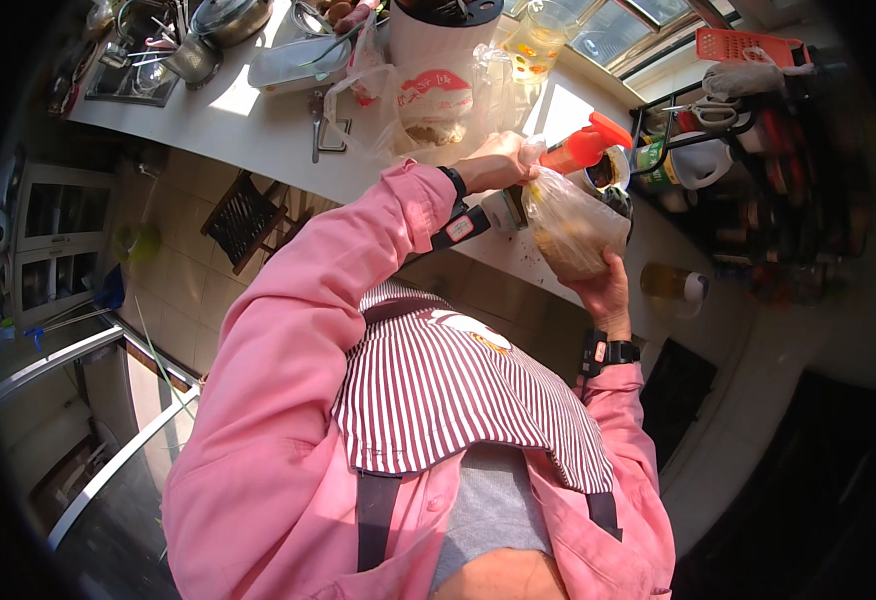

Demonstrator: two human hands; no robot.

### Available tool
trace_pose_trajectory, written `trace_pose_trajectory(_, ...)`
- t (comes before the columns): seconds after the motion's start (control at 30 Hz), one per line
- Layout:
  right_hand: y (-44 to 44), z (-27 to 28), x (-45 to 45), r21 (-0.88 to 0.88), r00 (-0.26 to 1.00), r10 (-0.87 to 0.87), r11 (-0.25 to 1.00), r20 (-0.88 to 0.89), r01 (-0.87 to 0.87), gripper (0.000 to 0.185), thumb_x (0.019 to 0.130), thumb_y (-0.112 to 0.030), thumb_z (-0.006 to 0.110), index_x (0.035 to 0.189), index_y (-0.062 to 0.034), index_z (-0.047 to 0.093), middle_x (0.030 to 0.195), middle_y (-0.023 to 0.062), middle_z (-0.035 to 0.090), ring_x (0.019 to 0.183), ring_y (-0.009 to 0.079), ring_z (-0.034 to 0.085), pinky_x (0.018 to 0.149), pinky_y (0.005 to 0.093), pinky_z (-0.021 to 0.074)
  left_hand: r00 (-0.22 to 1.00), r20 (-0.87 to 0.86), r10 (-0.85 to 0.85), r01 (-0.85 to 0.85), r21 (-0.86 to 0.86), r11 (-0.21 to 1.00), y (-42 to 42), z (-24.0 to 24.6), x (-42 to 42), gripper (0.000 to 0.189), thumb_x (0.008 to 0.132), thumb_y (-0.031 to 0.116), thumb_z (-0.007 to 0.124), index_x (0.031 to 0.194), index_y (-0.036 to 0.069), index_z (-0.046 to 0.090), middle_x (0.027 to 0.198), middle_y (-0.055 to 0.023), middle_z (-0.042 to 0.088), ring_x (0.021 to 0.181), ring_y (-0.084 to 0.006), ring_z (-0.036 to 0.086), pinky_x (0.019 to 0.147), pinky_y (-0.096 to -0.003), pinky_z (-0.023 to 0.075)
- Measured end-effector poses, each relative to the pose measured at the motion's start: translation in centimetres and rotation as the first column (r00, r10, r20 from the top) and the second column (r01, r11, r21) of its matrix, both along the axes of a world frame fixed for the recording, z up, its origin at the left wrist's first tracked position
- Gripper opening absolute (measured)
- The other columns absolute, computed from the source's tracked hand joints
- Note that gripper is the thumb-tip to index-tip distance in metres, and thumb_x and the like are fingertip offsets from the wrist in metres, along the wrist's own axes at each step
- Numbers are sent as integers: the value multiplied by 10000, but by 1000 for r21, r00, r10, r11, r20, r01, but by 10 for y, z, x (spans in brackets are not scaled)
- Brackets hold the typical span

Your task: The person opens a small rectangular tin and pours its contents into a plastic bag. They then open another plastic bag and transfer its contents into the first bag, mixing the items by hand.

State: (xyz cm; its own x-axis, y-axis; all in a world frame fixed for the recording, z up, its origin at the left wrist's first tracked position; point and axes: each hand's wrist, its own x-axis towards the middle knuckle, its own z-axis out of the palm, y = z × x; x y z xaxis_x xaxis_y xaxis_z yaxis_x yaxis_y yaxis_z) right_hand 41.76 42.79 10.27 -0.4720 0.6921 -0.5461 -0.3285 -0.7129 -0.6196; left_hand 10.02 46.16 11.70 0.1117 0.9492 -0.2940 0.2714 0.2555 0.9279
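My left hand (499, 159) grips the gathered neck of a translucent plastic bag (574, 221) with light-brown contents. Under its bulging bottom is my right hand (607, 289), fingers and thumb against the plastic. The bag hangs tilted over the counter's edge. Just behind it are a red plastic spray-trigger head or cap (586, 144) and an open tub (612, 171) with something dark inside. Left of these, a second plastic bag (438, 101) with red printing stands on the counter, holding brownish material low down. What exactly either bag contains cannot be told.
On the white counter (243, 146) are a metal-handled tool (316, 124), a translucent plastic container (299, 64) and a lidded pot (228, 22). At right stand a black rack (678, 120) with scissors (712, 112), a white jug (697, 159) and an oil-coloured bottle (667, 283). A dark stool (247, 217) is below.
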Motion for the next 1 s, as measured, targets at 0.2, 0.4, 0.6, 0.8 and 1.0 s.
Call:
trace_pose_trajectory(0.2,5,11,3,24,999,3,1000,46,-4,628,879,-396,614,1402,-101,433,1394,137,500,1253,363,499,908,579,482,998,55,33,-38,92,995,2,-9,0,247,792,206,736,921,0,697,857,-156,707,832,-243,680,755,-362,517)
trace_pose_trajectory(0.4,11,17,4,28,993,-21,999,114,18,568,885,-367,622,1365,-108,465,1354,121,530,1190,351,557,830,561,539,989,146,-6,-7,89,996,7,-28,1,188,826,183,720,932,34,673,863,-73,690,826,-140,621,768,-304,501)
trace_pose_trajectory(0.6,12,25,0,38,988,-63,998,143,58,562,880,-359,648,1357,-119,474,1357,112,525,1217,344,531,892,573,504,980,199,-1,-22,110,994,11,-44,3,153,800,112,736,917,31,680,836,-35,675,796,-113,594,745,-297,498)
trace_pose_trajectory(0.8,13,31,-1,41,986,-67,997,155,62,525,883,-363,666,1321,-116,516,1355,113,531,1253,336,496,965,568,465,986,169,-3,-16,113,993,10,-47,4,155,787,103,743,901,24,674,824,-32,667,801,-112,593,748,-296,497)
trace_pose_trajectory(1.0,19,38,-7,53,972,-97,995,212,88,467,881,-365,674,1263,-117,566,1325,90,550,1230,311,512,950,555,483,989,143,20,-43,161,986,10,-52,4,179,764,156,759,878,30,706,844,-133,716,807,-223,675,761,-363,530)
